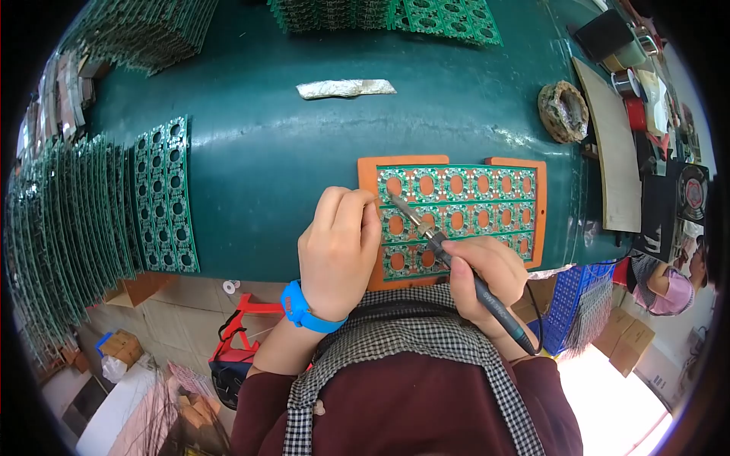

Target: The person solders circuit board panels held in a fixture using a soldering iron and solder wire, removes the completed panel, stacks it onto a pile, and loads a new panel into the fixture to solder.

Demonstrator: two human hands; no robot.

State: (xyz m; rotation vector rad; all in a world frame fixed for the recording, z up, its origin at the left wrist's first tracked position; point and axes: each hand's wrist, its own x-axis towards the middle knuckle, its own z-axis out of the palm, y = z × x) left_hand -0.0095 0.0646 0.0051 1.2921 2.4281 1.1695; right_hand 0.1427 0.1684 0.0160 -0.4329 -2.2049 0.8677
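My right hand (490,275) grips a soldering iron (437,243) with a dark handle. Its metal tip points up and left, onto the upper left part of a green circuit board panel (471,202); whether it touches cannot be told. The panel has rows of round cut-outs and lies in an orange frame (540,228). At the frame's left side, my left hand (338,251) has its fingers curled and pressed together near the iron's tip. What they hold, if anything, is hidden. A blue wrist strap (310,311) sits on my left wrist.
Stacked circuit boards (68,228) fill the left side, with a flat panel (163,197) beside them. More boards (449,17) stand at the back. A crumpled foil strip (346,89), a rough brown bowl (563,112) and a board (612,152) lie around the green table (251,175).
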